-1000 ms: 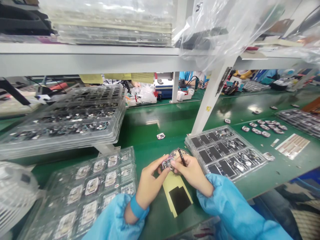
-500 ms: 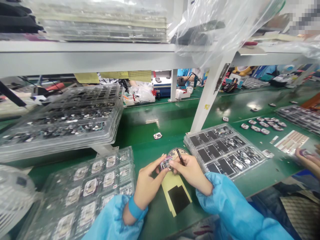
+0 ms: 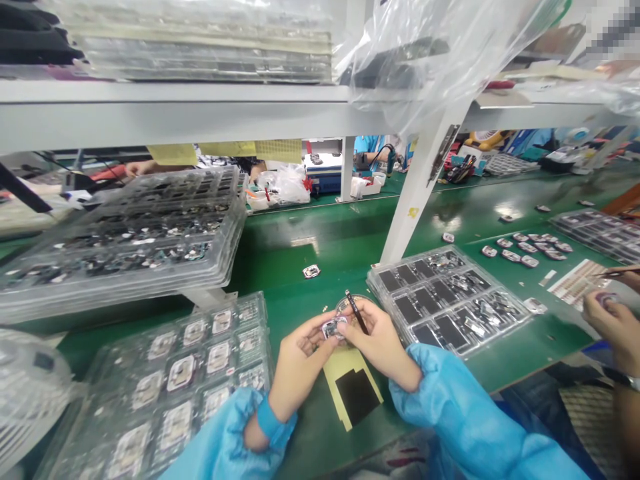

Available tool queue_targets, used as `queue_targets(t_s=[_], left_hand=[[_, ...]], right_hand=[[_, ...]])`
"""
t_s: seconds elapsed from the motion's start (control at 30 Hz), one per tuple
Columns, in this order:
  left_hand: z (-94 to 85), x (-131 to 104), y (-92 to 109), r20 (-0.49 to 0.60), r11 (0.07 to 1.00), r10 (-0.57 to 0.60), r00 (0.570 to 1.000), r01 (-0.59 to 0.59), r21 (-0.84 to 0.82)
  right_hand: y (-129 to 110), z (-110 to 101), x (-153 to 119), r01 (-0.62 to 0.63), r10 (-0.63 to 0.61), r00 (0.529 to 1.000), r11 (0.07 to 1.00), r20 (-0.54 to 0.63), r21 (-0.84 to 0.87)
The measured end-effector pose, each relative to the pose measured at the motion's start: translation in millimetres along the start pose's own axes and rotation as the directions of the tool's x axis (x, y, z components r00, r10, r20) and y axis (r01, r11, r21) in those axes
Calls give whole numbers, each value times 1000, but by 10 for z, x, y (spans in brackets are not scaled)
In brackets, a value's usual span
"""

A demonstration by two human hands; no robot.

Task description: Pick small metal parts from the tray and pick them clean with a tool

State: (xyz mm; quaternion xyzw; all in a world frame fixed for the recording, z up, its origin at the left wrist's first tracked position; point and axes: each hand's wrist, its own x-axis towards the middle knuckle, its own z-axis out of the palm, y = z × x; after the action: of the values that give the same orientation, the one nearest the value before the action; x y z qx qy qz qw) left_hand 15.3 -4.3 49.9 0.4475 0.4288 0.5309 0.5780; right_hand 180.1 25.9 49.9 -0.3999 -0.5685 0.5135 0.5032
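Observation:
Between my two hands is a small rounded-square watch case [image 3: 334,327] with a pale rim and electronics inside. My left hand [image 3: 303,353] pinches its left side between thumb and fingers. My right hand [image 3: 376,339] has its thumb over the case's right edge and also grips black tweezers [image 3: 356,311], their marked end slanting upward; the tips are hidden. Below the hands lies a yellow sheet [image 3: 334,373] with a black rectangular piece [image 3: 358,398] on it. Partly behind my right hand is a round dish [image 3: 345,303], its contents mostly covered.
To the left, a clear tray [image 3: 267,313] holds watch parts. Stacked trays [image 3: 220,280] stand above it. Right of my hands is a tray of black screens [image 3: 443,293]. A lone case [image 3: 311,271] lies on the green surface. A co-worker's hand [image 3: 613,327] works at far right.
The watch case has tilted, showing more of its pale rim and less purple edge. The lone case has shifted slightly left. A co-worker's slim tool has appeared at right, another person's hand at back left.

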Motion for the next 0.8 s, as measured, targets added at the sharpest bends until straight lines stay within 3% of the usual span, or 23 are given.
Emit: queue_targets(t_s=[0.13,0.27,0.63,0.8], left_hand=[[-30,27,61,-16,999,-43,999,43,-15],[-65,46,118,35,998,-65,997,65,10],[-79,10,138,59,992,-102,993,98,74],[-107,-25,105,6,956,-20,1000,17,294]], right_hand=[[17,-64,-40,202,-202,979,957,23,-207],[1,-147,-45,452,-421,892,809,166,-377],[17,-226,-49,573,-501,819,743,282,-345],[47,-248,-55,568,-486,821,742,299,-355]])
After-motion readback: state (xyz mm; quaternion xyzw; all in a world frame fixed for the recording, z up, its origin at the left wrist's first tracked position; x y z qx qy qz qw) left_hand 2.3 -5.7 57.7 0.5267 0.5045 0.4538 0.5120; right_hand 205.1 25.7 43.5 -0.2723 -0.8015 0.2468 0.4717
